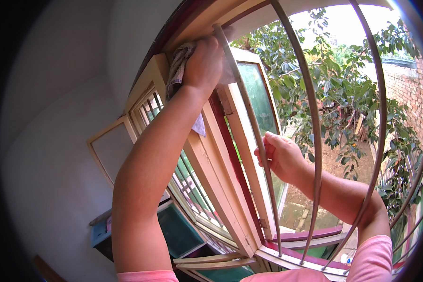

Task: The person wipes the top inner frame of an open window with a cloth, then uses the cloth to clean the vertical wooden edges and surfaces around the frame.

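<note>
My left hand presses a grey-purple cloth into the upper corner of the cream wooden window frame. One corner of the cloth hangs below my wrist. Reaching outside the metal bars, my right hand has its fingers curled behind one upright window bar, with the thumb on the bar's right side. Beyond that bar an outer glazed casement stands swung outward on its hinges. An inner casement is turned into the room at the left.
More curved metal bars cross in front of my right forearm. A cream-framed panel juts out by the white wall. Below are a blue box-like object and the windowsill. Leafy branches and a brick wall are outside.
</note>
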### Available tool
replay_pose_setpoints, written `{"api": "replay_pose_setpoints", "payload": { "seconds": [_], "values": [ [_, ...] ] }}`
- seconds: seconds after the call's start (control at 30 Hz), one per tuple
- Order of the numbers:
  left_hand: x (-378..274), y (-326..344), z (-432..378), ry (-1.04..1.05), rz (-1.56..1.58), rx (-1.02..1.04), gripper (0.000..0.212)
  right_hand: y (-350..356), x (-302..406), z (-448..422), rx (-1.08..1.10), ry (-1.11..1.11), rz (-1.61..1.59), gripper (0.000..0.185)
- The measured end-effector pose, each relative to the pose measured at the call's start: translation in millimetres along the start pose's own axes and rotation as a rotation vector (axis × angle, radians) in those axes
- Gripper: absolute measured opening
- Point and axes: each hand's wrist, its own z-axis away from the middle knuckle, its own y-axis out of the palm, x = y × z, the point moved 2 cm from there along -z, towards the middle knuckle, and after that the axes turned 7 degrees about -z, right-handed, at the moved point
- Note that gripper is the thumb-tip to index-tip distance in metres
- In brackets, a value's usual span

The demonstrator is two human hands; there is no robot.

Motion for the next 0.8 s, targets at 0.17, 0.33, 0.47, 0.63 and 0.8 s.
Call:
{"api": "replay_pose_setpoints", "payload": {
  "seconds": [0.17, 0.33, 0.47, 0.63, 0.8],
  "values": [
    [-7, -3, -2, 0.026, 0.031, 0.476, 0.032, 1, 0, 1, 0.045, 0.006, 0.010, 0.023],
    [23, -30, -31, 0.048, 0.394, 0.908, 0.032, 1, 1, 3, 0.067, 0.014, 0.019, 0.023],
    [11, -25, -17, -0.045, 0.386, 0.787, 0.031, 2, 1, 4, 0.042, 0.016, -0.011, 0.025],
    [3, -25, 12, -0.124, 0.274, 0.451, 0.022, 5, 0, 5, -0.003, 0.017, -0.016, 0.025],
    [-20, -49, 29, -0.065, 0.352, 0.573, 0.019, 7, 1, 4, 0.009, 0.003, 0.011, 0.025]
  ]
}}
